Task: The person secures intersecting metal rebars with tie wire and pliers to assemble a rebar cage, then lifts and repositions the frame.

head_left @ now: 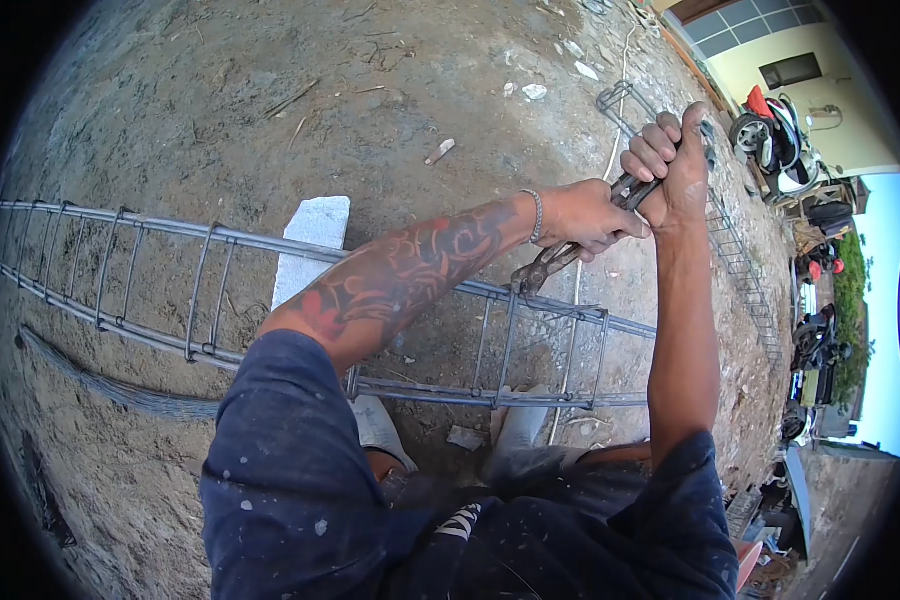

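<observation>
Both arms reach out over a long rebar cage (380, 388) made of straight bars and bent stirrups. My left hand (588, 218) is closed round the handles of a pair of dark metal pincers (558, 262). My right hand (670, 165) grips the same handles farther out, fingers wrapped and thumb pointing up. The jaws of the pincers are at the cage's far bar, beside a stirrup; whether they bite on tie wire is too small to tell. My left forearm hides part of the cage.
A bundle of thin wire (120, 388) lies on the dirt at left. A pale block (318, 222) sits beneath the cage. My shoes (518, 430) stand close to its near bar. Another cage (740, 265) lies at right; motorcycles (785, 145) are parked beyond.
</observation>
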